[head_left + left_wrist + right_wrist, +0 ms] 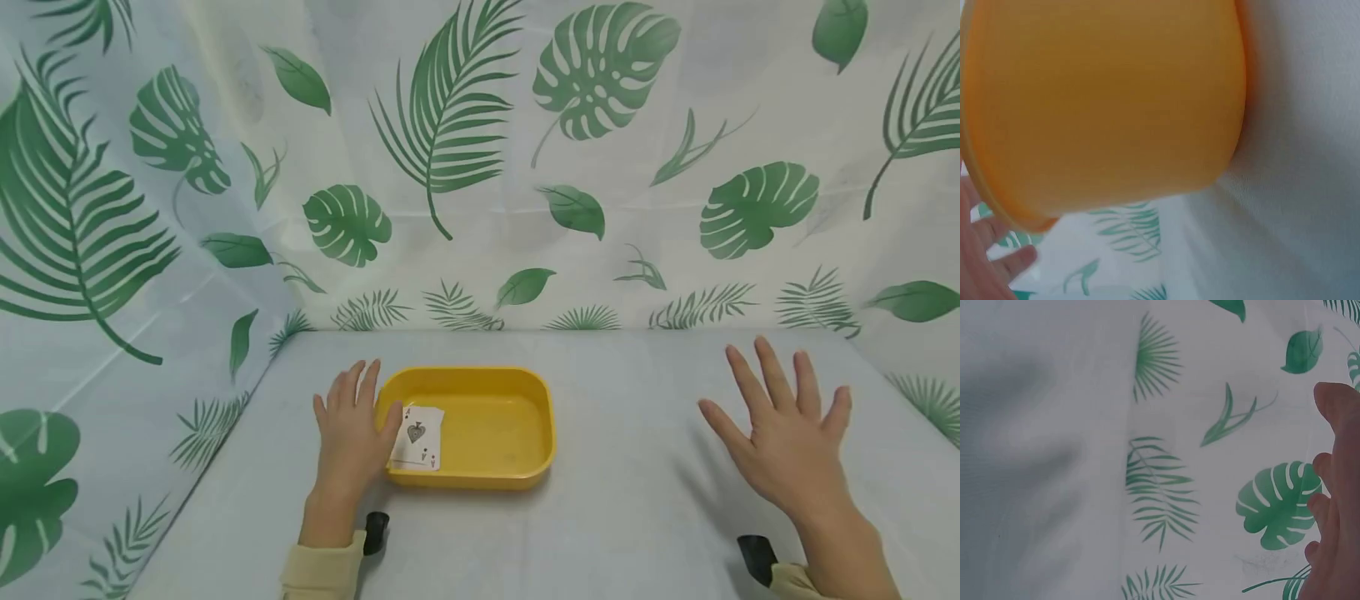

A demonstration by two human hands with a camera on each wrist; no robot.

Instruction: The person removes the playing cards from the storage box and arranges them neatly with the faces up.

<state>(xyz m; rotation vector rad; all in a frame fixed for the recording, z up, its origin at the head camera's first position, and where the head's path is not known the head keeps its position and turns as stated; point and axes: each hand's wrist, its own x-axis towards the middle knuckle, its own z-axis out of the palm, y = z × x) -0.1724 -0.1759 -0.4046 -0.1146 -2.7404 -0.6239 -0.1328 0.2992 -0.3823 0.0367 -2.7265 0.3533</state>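
Ace of spades (422, 435) in yellow tray (498, 429)

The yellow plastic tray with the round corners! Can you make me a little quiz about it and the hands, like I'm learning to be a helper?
1. Pick one: in the head view, where does the white rectangular playing card lie in the round-cornered yellow plastic tray?
A) left part
B) exact middle
C) right part

2. True or false: the person's bare right hand has its fingers spread and holds nothing.

3. Fill in: the hand nearest the tray is the person's ____ hand.

Key:
1. A
2. True
3. left: the bare left hand is at the tray's left end.
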